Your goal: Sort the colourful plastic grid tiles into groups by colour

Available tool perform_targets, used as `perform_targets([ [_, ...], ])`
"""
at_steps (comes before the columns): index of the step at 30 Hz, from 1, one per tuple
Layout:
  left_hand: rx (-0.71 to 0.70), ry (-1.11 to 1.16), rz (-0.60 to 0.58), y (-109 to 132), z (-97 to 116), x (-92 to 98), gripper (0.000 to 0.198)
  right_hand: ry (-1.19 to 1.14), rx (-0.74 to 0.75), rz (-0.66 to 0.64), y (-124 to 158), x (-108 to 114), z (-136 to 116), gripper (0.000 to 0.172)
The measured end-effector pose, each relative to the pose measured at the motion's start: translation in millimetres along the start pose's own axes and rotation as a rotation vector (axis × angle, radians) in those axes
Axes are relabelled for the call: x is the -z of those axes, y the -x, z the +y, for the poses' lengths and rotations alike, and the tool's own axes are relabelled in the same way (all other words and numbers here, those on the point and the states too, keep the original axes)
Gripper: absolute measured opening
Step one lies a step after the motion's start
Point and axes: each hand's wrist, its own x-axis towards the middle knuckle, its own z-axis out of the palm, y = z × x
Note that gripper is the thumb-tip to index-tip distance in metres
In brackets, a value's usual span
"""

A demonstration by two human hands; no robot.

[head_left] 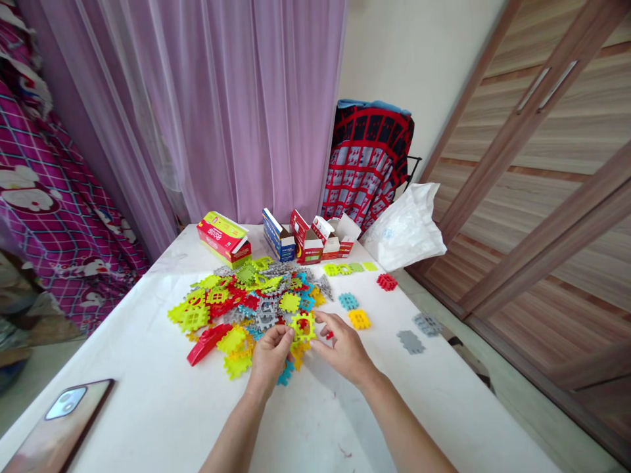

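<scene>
A pile of interlocking plastic tiles (249,299) in yellow-green, red, grey, blue and orange lies on the white table (162,407). My left hand (270,358) pinches a yellow-green window tile (302,326) at the pile's near edge. My right hand (344,348) is beside it, fingers curled, with a small red piece (329,335) at its fingertips; whether it grips the yellow-green tile too I cannot tell. Single tiles lie to the right: blue (348,301), yellow (359,319), red (387,282), two grey (418,332).
Opened red and blue cardboard boxes (280,240) stand at the table's far edge. A white plastic bag (407,226) lies at the far right corner. A phone (62,420) rests at the near left. A blanket-draped chair (369,164) stands behind; a wooden wardrobe (542,197) is on the right.
</scene>
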Motion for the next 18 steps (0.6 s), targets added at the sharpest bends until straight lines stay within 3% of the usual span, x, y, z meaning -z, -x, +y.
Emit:
perform_targets([
  [3,0.003,-0.001,-0.003,0.4,0.5,-0.1,0.05,0.13,0.014,-0.063,-2.9,2.7,-3.7,0.057],
  [11,-0.003,-0.021,-0.093,7.5,11.6,0.2,0.044,0.401,0.156,-0.198,-19.2,22.0,-6.1,0.047],
  [18,-0.039,-0.036,-0.102,12.8,19.7,1.6,0.049,0.445,0.132,-0.237,-40.8,46.4,26.6,0.046],
])
